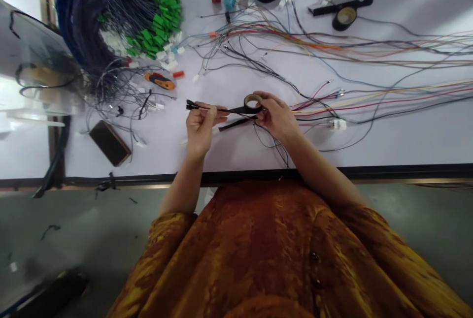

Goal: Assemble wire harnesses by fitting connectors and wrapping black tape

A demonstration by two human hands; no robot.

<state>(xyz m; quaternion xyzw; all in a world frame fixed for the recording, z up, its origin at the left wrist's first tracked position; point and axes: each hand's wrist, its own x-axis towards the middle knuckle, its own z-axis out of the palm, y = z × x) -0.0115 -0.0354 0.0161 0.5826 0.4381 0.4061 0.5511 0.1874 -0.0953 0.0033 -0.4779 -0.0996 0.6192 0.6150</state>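
Observation:
My left hand (201, 128) pinches a thin wire bundle (232, 111) between thumb and fingers, near its end with black connectors (191, 105). My right hand (276, 115) is closed on a roll of black tape (253, 104), which stands against the bundle to the right of my left hand. A strip of tape seems to run from the roll along the wires. Below the bundle lies a black sleeve (236, 123), partly hidden by my right fingers. Red, yellow and black wires (325, 109) stretch rightward from my right hand, with a white connector (338, 124) among them.
Dark wires with green connectors (158, 17) are heaped at the back left. Nearer lie an orange cutter (159, 80) and a phone-like dark slab (110, 143). Long loose wires (314, 42) cross the back right, beside another tape roll (345, 17). The table's black front edge (388, 172) runs before me.

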